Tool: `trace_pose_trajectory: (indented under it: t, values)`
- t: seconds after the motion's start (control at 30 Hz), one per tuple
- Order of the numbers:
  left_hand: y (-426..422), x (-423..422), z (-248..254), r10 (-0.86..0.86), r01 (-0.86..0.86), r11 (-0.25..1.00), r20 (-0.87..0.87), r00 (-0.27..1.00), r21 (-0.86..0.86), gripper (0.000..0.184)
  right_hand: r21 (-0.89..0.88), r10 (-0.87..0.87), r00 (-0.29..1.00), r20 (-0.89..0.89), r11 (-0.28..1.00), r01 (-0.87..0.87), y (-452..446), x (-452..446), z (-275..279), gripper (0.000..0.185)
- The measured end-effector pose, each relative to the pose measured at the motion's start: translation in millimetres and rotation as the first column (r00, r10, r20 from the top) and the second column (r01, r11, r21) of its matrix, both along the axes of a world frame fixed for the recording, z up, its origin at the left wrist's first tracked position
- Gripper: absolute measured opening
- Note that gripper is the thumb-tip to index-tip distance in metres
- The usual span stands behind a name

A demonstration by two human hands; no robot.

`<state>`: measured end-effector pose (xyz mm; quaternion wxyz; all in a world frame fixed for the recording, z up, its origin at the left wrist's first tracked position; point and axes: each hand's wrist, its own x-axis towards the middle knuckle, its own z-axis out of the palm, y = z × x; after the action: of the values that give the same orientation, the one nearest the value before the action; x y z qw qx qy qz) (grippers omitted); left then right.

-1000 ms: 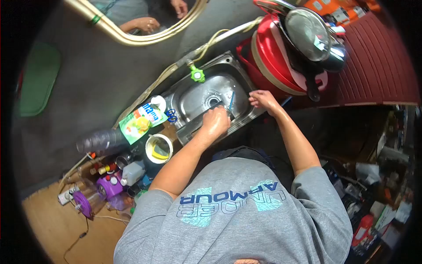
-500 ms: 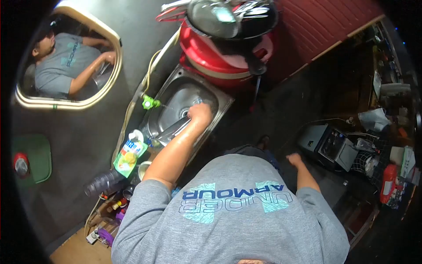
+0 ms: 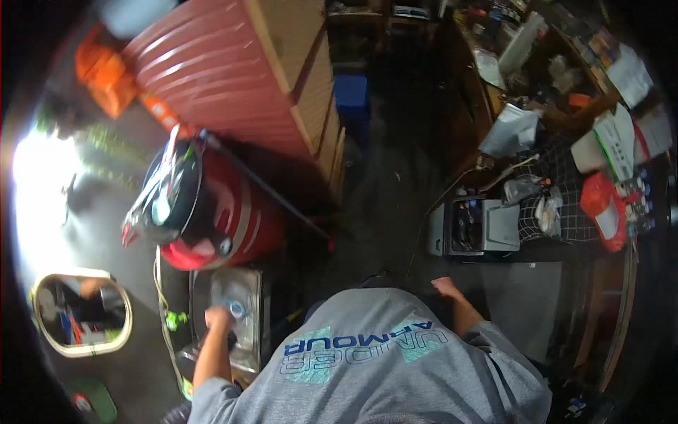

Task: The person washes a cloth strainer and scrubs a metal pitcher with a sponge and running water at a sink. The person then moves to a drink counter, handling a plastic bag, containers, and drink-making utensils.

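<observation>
My left hand [image 3: 219, 320] is over the left side of the metal sink [image 3: 256, 314], on the tap side of the drain [image 3: 236, 309]. Its fingers are curled closed, and what they hold, if anything, is hidden. Something dark and shiny [image 3: 232, 339] lies beside the wrist, too blurred to name. A green tap handle [image 3: 174, 320] is to the left of this hand. My right hand [image 3: 443, 286] is held out in front of my right side, fingers curled, with nothing visible in it. A grey box-like appliance [image 3: 473, 225] stands beyond it.
A large red drum [image 3: 233, 219] stands beyond the sink, with a pan and utensils [image 3: 166, 198] on top. A long dark handle [image 3: 268, 185] leans across it. A red corrugated panel [image 3: 212, 63] rises behind. Mirror [image 3: 83, 311] at left; cluttered shelves [image 3: 565, 78] at right.
My view has swung right, so the sink and drum appear farther left. My left hand has shifted from near the drain towards the tap side. My right hand stays away from the sink.
</observation>
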<state>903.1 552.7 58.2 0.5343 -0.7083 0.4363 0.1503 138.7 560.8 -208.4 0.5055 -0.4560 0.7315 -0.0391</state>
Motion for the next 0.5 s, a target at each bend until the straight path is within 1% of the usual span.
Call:
trace_pose_trajectory:
  t: [0.03,0.07,0.1,0.13,0.17,0.23,0.27,0.3,0.33,0.37,0.4,0.43,0.47,0.5]
  values:
    - [5.5,-3.8,-2.6,-0.030,0.031,0.996,-0.016,0.999,0.079,0.034,0.099,-0.357,0.932,0.059,0.931,0.351,-9.7,-13.3,0.2,0.027]
    - [4.2,-31.8,17.7,-0.001,0.005,0.993,-0.029,1.000,0.120,0.036,0.091,-0.384,0.921,0.068,0.921,0.378,-19.3,-28.4,-6.2,0.027]
    - [4.0,-45.5,16.4,0.061,-0.060,0.987,-0.004,0.998,0.148,0.038,0.059,-0.284,0.954,-0.093,0.955,0.290,-29.0,-43.9,-17.1,0.026]
    - [3.2,-58.5,17.5,0.066,-0.058,0.979,-0.031,0.997,0.196,0.039,0.046,-0.174,0.951,-0.257,0.980,0.192,-37.7,-55.5,-23.8,0.026]
    - [4.2,-69.7,17.5,0.075,-0.058,0.968,-0.059,0.995,0.244,0.040,0.043,-0.192,0.948,-0.254,0.977,0.209,-48.1,-56.1,-18.3,0.026]
    - [12.4,-87.6,9.1,0.056,-0.039,0.986,-0.102,0.993,0.165,0.041,0.124,-0.044,0.925,-0.378,0.988,0.097,-77.5,-47.0,0.2,0.023]
    - [6.3,-113.7,21.5,0.083,-0.066,0.991,-0.155,0.984,0.112,0.039,0.200,0.154,0.940,-0.305,0.975,-0.094,-93.7,-53.8,-37.7,0.023]
    - [-4.4,-135.2,35.6,0.106,-0.095,0.994,-0.210,0.972,0.061,0.037,0.239,0.340,0.916,-0.213,0.927,-0.289,-109.3,-61.4,-77.4,0.024]
    - [-12.8,-150.5,38.6,0.119,-0.121,0.993,-0.260,0.958,0.010,0.037,0.237,0.495,0.862,-0.112,0.855,-0.461,-125.3,-68.5,-114.2,0.025]
    - [-23.2,-162.8,37.5,0.125,-0.140,0.990,-0.304,0.944,-0.027,0.037,0.233,0.483,0.868,-0.113,0.863,-0.449,-148.2,-65.4,-110.6,0.025]
    - [-37.3,-174.6,34.7,0.124,-0.155,0.986,-0.349,0.929,-0.061,0.037,0.012,0.691,0.699,-0.183,0.713,-0.701,-178.5,-57.6,-109.1,0.027]
    - [-58.2,-185.1,27.8,0.117,-0.163,0.983,-0.383,0.916,-0.090,0.037,-0.174,0.817,0.485,-0.312,0.453,-0.874,-210.8,-49.8,-103.0,0.031]
    - [-86.3,-196.9,20.0,0.110,-0.177,0.977,-0.425,0.898,-0.121,0.037,-0.173,0.807,0.498,-0.318,0.467,-0.867,-241.2,-43.6,-94.6,0.031]
    - [-115.2,-205.0,10.9,0.094,-0.175,0.974,-0.445,0.891,-0.145,0.037,-0.149,0.729,0.650,-0.217,0.633,-0.760,-272.5,-36.2,-85.4,0.031]
